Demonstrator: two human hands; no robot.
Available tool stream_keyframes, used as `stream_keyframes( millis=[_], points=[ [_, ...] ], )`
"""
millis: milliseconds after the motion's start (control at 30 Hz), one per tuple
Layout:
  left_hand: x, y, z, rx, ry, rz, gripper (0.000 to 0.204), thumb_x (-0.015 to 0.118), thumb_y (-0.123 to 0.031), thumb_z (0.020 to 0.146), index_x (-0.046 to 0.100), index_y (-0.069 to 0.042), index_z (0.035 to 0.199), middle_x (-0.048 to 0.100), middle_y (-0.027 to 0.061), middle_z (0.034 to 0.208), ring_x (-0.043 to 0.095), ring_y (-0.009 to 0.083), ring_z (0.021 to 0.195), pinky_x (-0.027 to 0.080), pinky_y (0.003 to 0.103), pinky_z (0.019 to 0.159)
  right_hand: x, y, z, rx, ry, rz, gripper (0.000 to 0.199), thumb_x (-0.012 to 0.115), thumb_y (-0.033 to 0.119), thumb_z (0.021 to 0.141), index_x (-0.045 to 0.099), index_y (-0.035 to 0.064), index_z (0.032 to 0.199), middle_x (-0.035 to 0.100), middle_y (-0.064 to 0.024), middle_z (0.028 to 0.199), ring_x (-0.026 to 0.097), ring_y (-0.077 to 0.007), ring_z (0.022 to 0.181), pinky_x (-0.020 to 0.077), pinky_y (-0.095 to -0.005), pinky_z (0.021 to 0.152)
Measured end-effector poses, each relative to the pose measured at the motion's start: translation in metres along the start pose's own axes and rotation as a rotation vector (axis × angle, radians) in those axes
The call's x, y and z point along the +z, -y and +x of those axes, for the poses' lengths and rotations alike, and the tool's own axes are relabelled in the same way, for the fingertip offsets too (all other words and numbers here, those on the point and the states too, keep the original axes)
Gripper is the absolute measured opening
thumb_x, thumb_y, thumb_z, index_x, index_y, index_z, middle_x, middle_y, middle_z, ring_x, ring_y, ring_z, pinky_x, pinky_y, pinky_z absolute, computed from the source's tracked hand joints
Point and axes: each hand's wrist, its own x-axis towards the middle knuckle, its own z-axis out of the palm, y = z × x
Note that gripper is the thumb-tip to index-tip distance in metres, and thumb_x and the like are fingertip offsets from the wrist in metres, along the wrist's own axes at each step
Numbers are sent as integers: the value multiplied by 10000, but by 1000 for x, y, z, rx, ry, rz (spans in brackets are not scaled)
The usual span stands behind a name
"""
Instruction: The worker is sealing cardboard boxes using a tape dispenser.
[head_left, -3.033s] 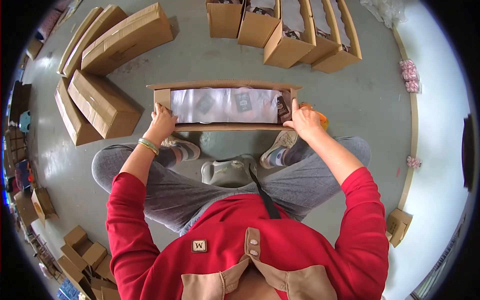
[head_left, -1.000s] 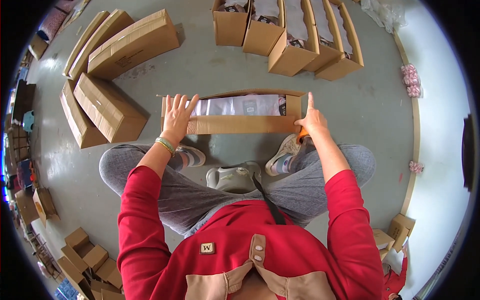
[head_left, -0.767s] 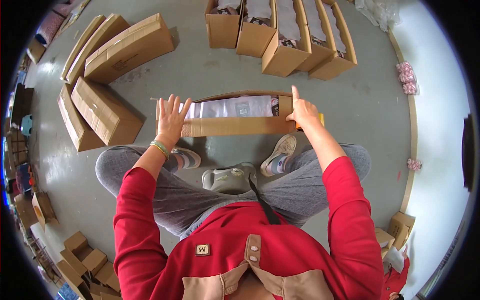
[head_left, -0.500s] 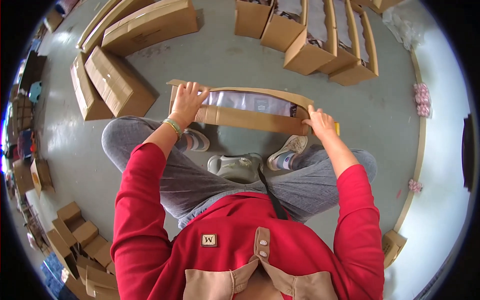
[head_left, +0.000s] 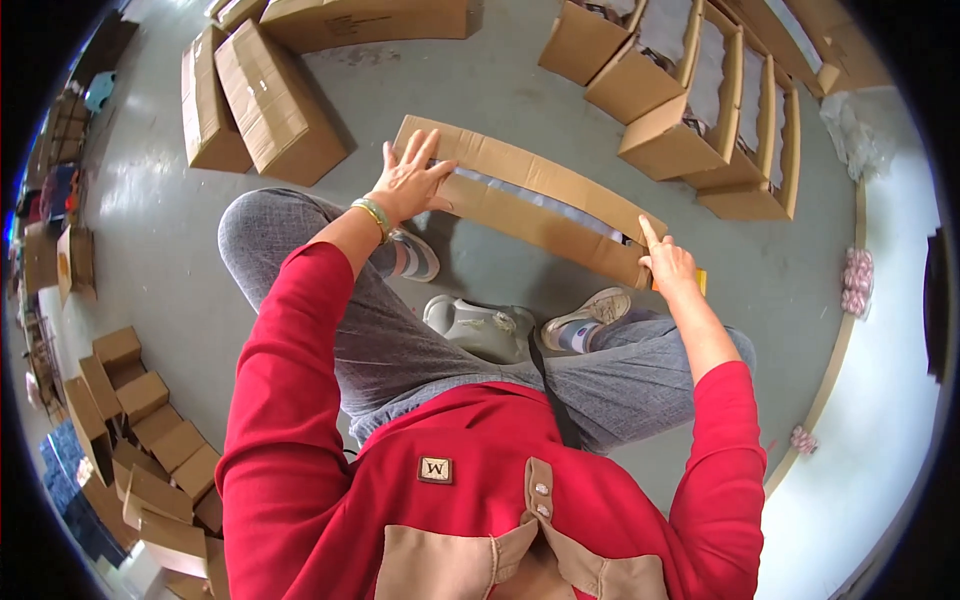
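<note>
— Where are we? 
— Closing the long box [head_left: 530,205] on the floor before our feet: left hand [head_left: 408,183] flat and open, right hand [head_left: 668,264] seemingly pressing its end.
— Next, flaps meeting squarely.

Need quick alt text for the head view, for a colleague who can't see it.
A seated person in red presses both flaps of a long cardboard box nearly shut, left hand flat on top, right hand at its end. More boxes lie on the grey floor.
</note>
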Motion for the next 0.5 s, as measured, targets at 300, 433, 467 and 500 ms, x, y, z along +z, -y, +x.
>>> stream_keyframes(
  millis=[300,433,467,500],
  points=[
    [20,-40,38,177,-39,-158,1041,774,-617,502,397,-179,1367,202,197,1484,158,415,1382,173,651,1065,-43,8,32,38,156,111,1165,849,189,605,85,253,1482,587,-219,1135,592,-367,1035,484,-441,881],
    [13,-56,50,242,-44,-149,1121,780,-622,504,262,-294,1443,192,173,1492,168,395,1383,179,684,1036,-19,-17,53,80,302,114,1192,852,153,581,71,181,1482,605,-200,1136,597,-352,1042,483,-437,882],
    [3,-57,52,246,-40,-154,1121,780,-622,504,262,-294,1443,192,173,1492,168,395,1383,179,684,1036,-6,-26,61,110,321,165,1201,857,156,572,71,167,1480,611,-195,1131,600,-347,1040,486,-433,878],
    [-6,-57,52,231,28,-107,1132,780,-626,503,242,-313,1449,192,168,1494,168,390,1384,185,676,1039,-21,-12,58,102,329,165,1201,857,156,572,71,167,1480,611,-195,1131,600,-347,1040,486,-433,878]
  ],
)
